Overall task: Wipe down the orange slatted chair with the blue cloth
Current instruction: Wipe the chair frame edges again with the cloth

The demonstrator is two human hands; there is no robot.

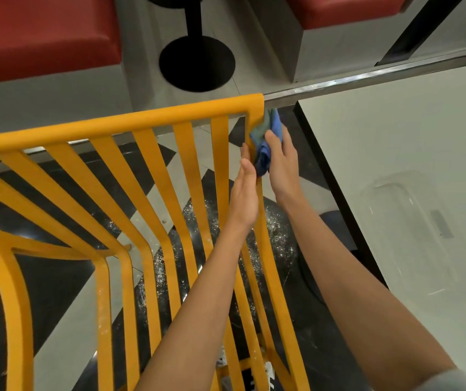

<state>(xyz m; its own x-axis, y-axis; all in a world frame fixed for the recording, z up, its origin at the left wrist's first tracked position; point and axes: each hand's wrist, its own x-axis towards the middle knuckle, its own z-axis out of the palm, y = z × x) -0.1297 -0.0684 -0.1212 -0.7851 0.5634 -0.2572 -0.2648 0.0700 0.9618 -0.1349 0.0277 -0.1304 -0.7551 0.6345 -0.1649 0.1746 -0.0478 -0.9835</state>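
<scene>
Orange slatted chair [152, 176] sits tipped toward the person, top rail farthest away, slats running down toward them, its right side just beside the white table [412, 153]. Blue cloth [265, 142] is bunched against the chair's right-hand upright, just below the top rail corner; part of the wad looks greenish, could be a second fabric or just the fold, can't tell. Right hand [281, 162] grasps the cloth from the outer side of that upright, thumb curled over the wad. Left hand [244, 190] lies flat, fingers straight, on the inner side of the same upright, fingertips at the cloth, holding nothing. Both forearms bare, left one passing over the slats. Under the chair: black-and-white floor [152, 156] with pale specks. Past the top rail: black pedestal base [197, 63], red cushioned seat [42, 35] to its left. Clear plastic container [412, 230] lies on the table, right of the chair.
</scene>
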